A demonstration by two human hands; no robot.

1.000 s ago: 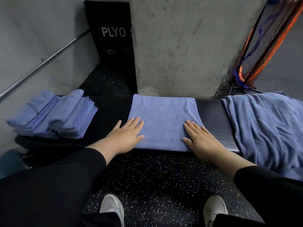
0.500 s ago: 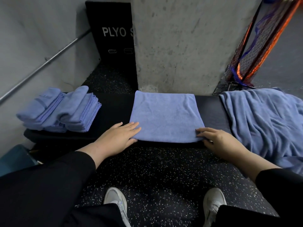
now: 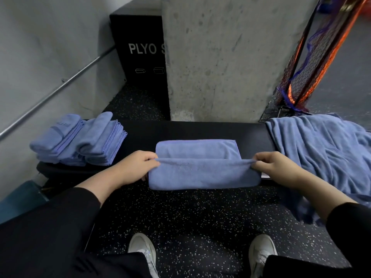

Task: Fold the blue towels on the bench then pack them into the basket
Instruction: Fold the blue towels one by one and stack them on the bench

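Fingers (image 3: 149, 158) of left hand (image 3: 133, 167) curled and pinching left end of raised edge of blue towel (image 3: 202, 173); fingers (image 3: 261, 160) of right hand (image 3: 278, 167) curled likewise, pinching right end of same edge. Between the two pinches, edge stretched taut and lifted, near half of towel hanging down from it over front rim of black bench (image 3: 180, 131). Just beyond the fingertips, far half of towel lying flat on bench top. Both wrists in black sleeves (image 3: 50, 227), running back toward the camera.

Well out to the left of left fingers, two stacks of folded blue towels (image 3: 80, 141) side by side at left end of bench, touching each other. Just to the right of right fingers, heap of unfolded blue towels (image 3: 325, 153) spread over right end of bench and draping down past its front. Below left forearm, at left picture edge, corner of a teal object (image 3: 18, 199); cannot tell what.

Below the fingers, speckled black floor (image 3: 190, 213) and two white shoes (image 3: 143, 249). Beyond the fingers, past the bench, grey concrete pillar (image 3: 230, 57), with black box marked "PLYO" (image 3: 140, 49) to its left and orange-and-blue netting (image 3: 313, 63) to its right. Far left, metal rail (image 3: 54, 91) slanting along grey wall.
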